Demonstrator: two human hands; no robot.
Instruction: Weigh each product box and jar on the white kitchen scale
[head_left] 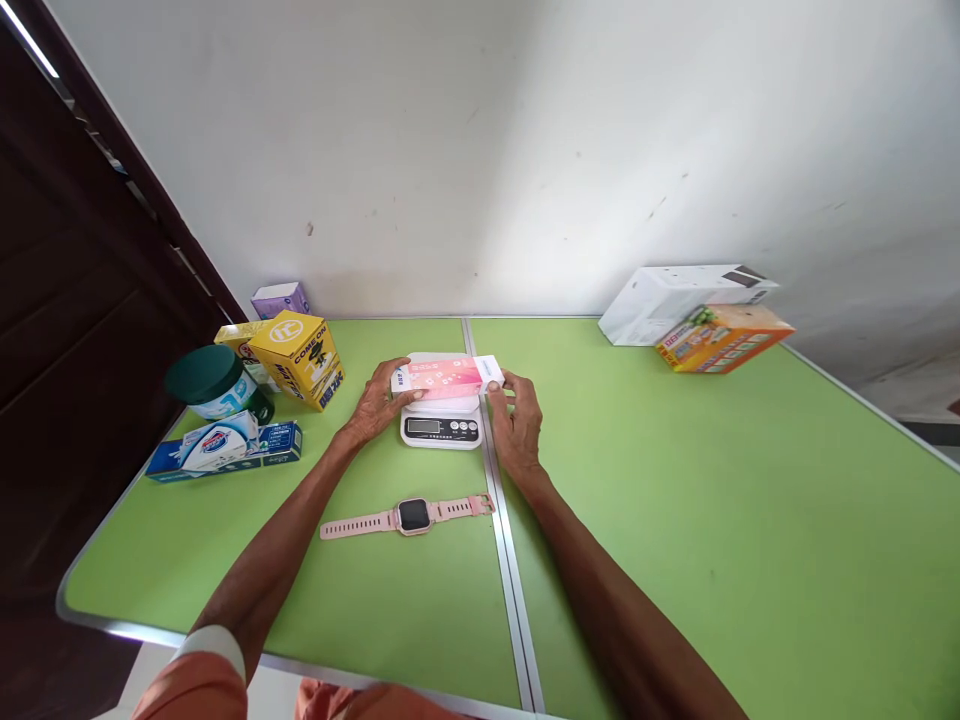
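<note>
A long pink-and-white box (445, 379) lies crosswise over the white platform of a small digital kitchen scale (441, 429). My left hand (374, 404) grips the box's left end, thumb along the near edge and fingers behind. At the other end, my right hand (517, 415) pinches the white tip between thumb and fingers. Whether the box rests fully on the platform or is held slightly above it, I cannot tell. The scale's display is dark, with no digits readable. Nearer to me, a smartwatch with a pink strap (414, 516) lies stretched out flat.
Left are a dark-green-lidded tub (201, 375), yellow boxes (298, 360), a purple pack (280, 300), and a blue box (276, 447) with a white soap box (219, 443) on it. A white box (660, 300) and an orange box (724, 340) stand back right. A wall (540, 160) borders the table.
</note>
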